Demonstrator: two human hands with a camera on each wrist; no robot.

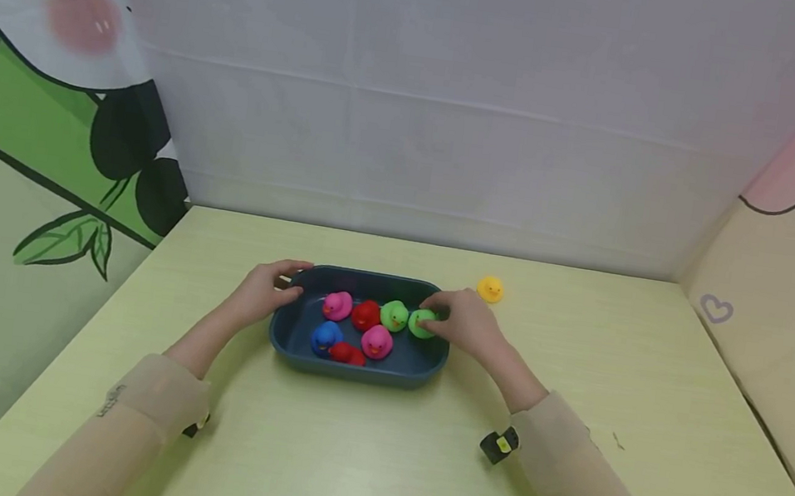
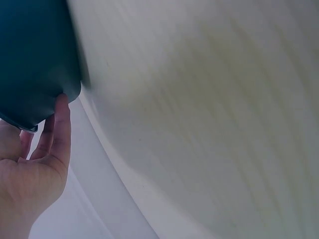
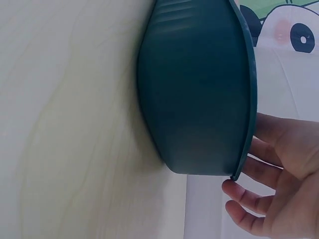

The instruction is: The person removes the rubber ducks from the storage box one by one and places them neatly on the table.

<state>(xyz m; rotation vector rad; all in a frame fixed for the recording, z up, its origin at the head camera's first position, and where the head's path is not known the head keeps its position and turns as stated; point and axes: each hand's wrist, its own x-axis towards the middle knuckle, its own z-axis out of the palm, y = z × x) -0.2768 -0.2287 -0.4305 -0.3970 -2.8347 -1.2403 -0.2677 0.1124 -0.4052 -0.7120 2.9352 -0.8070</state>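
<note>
A dark blue-green plastic basin [image 1: 358, 373] sits on the table, holding several small toy ducks. My left hand [image 1: 259, 293] holds its left end, thumb at the rim; in the left wrist view, fingers of the left hand [image 2: 50, 154] press the outer wall. At the right end, my right hand [image 1: 466, 322] reaches over the rim and pinches a green duck [image 1: 416, 320]. Its fingertips are hidden behind the basin wall [image 3: 194, 89] in the right wrist view. Beside that duck are another green duck [image 1: 394, 315], a red duck [image 1: 365, 316] and a pink duck [image 1: 377, 342].
A yellow duck [image 1: 490, 289] stands on the table behind the right hand. Left in the basin are a pink duck [image 1: 337, 305], a blue duck [image 1: 326, 337] and a red duck [image 1: 347, 354]. A white backdrop [image 1: 417, 158] rises at the table's far edge, with printed panels at both sides.
</note>
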